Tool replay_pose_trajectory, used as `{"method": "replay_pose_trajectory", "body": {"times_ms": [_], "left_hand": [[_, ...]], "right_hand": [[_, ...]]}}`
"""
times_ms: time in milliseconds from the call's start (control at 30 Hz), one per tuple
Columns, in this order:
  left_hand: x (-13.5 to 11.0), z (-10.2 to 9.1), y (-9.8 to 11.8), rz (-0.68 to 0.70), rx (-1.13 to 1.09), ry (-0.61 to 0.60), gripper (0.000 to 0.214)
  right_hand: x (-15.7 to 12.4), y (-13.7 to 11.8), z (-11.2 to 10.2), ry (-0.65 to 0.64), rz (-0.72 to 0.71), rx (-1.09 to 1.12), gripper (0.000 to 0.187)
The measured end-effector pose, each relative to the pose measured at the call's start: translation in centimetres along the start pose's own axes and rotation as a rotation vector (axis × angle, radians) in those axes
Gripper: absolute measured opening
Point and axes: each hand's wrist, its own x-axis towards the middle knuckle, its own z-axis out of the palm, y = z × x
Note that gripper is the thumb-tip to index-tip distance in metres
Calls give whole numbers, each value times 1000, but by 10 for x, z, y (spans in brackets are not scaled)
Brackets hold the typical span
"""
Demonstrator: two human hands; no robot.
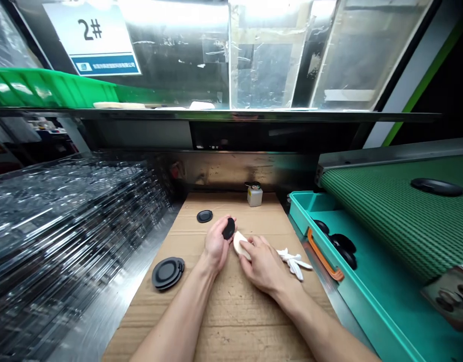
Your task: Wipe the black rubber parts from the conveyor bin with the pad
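Left hand (216, 247) cups a black oval disc (228, 229), long axis forward; right hand (262, 265) pinches a white pad (241, 245). A teal tray (299, 211) holds more discs (343, 243).

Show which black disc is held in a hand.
The black disc cupped in the left hand: all others lie on the cardboard, in the teal tray or on the green belt.

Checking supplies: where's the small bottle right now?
In the head view, the small bottle stands at the cardboard's far edge, right of the small black disc, beyond the left hand.
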Motion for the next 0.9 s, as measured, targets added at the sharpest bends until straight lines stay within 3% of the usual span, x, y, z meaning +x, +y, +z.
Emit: {"method": "replay_pose_trajectory", "body": {"times_ms": [133,200,267,333,567,900], "left_hand": [[-17,11,1,607,567,-43,69],[-26,16,0,803,767,-110,78],[-32,19,-1,908,854,-126,81],[-34,21,-2,925,879,-98,81],[-32,19,-2,694,961,9,82],[-34,19,-2,714,974,22,73]], "right_hand": [[-2,-5,5,-33,-1,79,23],[-1,-5,4,-46,25,104,26],[0,-3,2,-62,43,118,28],[0,-2,2,-71,44,121,25],[0,-3,6,-35,34,73,22],[0,-3,5,-37,29,72,25]]}}
